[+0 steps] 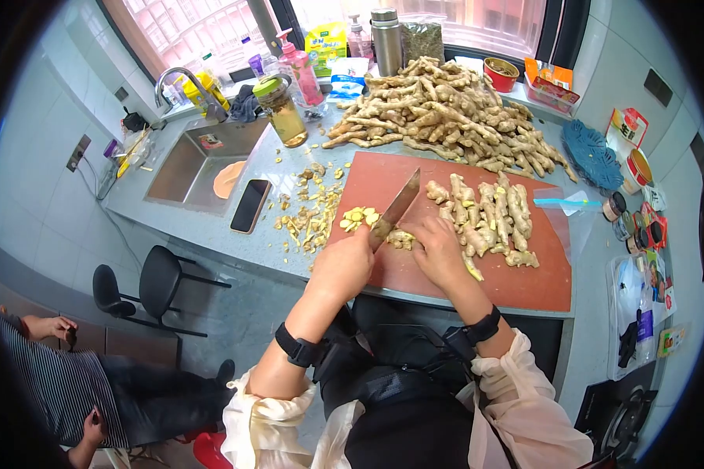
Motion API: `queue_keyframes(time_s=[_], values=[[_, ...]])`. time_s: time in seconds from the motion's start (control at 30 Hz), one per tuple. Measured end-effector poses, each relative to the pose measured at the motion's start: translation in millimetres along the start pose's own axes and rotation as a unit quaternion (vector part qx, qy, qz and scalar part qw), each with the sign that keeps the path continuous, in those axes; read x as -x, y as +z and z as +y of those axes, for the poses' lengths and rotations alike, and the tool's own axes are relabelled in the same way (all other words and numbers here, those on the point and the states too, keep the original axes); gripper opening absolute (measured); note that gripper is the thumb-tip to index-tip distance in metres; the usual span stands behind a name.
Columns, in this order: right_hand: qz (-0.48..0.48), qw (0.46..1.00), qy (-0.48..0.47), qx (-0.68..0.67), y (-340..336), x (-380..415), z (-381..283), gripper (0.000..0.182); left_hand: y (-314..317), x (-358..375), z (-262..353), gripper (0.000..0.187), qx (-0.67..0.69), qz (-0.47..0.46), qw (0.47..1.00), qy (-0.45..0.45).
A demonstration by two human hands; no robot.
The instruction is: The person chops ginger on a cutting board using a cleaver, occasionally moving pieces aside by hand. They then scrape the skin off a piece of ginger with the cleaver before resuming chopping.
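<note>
My left hand grips the handle of a kitchen knife, whose blade points up and away over a reddish-brown cutting board. Under its edge lies a piece of ginger, which my right hand presses onto the board. Cut ginger slices lie left of the blade. A row of peeled ginger pieces rests on the board right of my hands. Behind the board rises a big heap of raw ginger roots.
Ginger peelings litter the counter beside a black phone. A sink with a tap is at the left, and bottles and a jar stand behind. Jars and packets crowd the right. Another person sits at lower left near a black chair.
</note>
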State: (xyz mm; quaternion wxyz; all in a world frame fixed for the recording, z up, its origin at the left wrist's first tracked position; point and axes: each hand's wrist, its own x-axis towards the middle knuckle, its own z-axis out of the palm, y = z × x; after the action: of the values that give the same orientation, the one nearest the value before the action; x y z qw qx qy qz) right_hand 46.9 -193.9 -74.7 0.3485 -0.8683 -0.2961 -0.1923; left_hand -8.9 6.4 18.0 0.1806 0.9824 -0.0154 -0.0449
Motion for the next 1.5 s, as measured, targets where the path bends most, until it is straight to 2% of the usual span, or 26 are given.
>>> queue_keyframes(time_s=[0.93,1.2,1.33,1.5], values=[[0.008,1.0,-0.016,0.003,0.5,-0.4,-0.7,0.037,6.0,-0.3,11.9,0.021,-0.028,0.011,1.0,-0.002],[-0.002,1.0,-0.013,-0.001,-1.0,1.1,1.8,0.04,38.1,-12.7,20.8,0.017,-0.006,0.061,0.998,0.012],[-0.011,1.0,0.001,-0.004,-3.0,-1.3,0.1,0.039,25.6,-16.5,-0.6,0.022,0.039,0.045,0.998,-0.037],[0.0,1.0,-0.01,-0.017,-1.8,1.2,2.6,0.038,22.1,-8.3,-21.8,0.024,0.051,0.065,0.996,-0.022]])
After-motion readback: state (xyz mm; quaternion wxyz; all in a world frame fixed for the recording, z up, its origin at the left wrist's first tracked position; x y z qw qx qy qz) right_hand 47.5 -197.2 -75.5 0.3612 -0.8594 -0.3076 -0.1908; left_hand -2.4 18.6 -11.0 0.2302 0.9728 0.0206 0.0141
